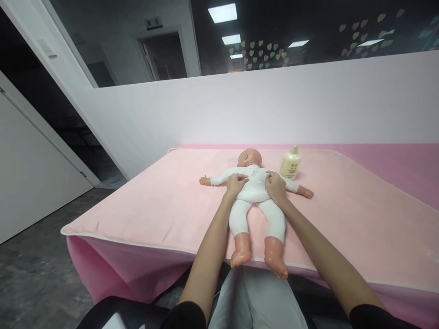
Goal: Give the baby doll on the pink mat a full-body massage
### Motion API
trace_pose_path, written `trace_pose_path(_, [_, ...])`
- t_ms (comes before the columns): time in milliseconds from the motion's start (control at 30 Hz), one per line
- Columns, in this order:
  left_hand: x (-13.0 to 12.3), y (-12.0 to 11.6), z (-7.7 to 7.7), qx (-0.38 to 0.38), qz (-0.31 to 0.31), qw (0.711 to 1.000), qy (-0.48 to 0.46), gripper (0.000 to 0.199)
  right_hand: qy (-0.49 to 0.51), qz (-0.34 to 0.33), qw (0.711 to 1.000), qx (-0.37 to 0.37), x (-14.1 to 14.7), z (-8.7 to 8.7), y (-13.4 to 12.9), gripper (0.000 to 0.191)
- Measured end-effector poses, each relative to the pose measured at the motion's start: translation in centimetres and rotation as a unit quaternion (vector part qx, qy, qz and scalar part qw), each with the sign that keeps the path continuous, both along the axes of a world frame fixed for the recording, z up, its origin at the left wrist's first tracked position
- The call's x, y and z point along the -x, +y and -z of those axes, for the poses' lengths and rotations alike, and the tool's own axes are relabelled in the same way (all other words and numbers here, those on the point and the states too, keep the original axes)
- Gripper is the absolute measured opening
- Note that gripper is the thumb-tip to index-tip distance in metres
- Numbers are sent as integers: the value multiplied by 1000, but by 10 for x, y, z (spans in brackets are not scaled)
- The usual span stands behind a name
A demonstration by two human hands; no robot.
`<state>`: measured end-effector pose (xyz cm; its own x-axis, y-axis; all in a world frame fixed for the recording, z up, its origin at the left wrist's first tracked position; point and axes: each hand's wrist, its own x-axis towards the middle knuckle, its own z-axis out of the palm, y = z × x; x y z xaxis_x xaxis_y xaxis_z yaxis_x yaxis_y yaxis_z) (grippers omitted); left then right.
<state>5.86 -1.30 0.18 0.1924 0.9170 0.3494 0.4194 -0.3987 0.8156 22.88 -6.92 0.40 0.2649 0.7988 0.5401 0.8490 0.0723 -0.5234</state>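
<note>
With its feet (274,258) reaching the near edge and its head (252,156) toward the wall (240,109), the doll (255,188) lies stretched out midway along the surface (147,205). It seems to be on its front, the head turned sideways and both arms spread wide. White fabric covers the torso, upper arms and legs down to the shins; the forearm ends and feet are bare.

At the sides of the upper torso, the left hand (236,183) and right hand (275,185) both touch the fabric, fingers bent and pointing inward. Whether they pinch a fold or merely press on it, I cannot tell. As a judgement, the doll is laid out and contact is made, but nothing marks the handling as finished; how much is done or left cannot be read from this view.

Just beyond the doll's arm on the right, a pump bottle (290,164) stands upright, near the right hand and limiting outward movement there. The left hand has more sideways room, with pink cloth stretching well past the doll's other arm. Toward the person, the margin is tightest: the foot on the right overhangs the hem, so a pull that way could slide the legs farther off.
</note>
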Motion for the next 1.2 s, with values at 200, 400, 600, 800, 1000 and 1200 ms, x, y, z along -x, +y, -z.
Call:
trace_pose_path(200, [-1,-1,-3,27,18,999,-6,20,-66,-68,992,78,-1,-4,22,42])
trace_pose_path(400, [-1,-14,-20,-15,42,994,104,26,25,-11,995,97,-4,-1,36,24])
trace_pose_path(600, [-14,-44,-42,-150,9,913,379,33,65,-8,995,73,-6,7,36,18])
trace_pose_path(800, [-38,-40,-44,-208,24,868,450,34,57,-15,996,67,-7,8,37,17])
trace_pose_path(1000, [-36,-15,-35,-216,-41,925,310,35,55,-9,996,70,-6,9,38,17])
trace_pose_path(1200, [-32,-9,-32,-82,-97,939,319,31,50,-11,997,57,-5,10,37,15])
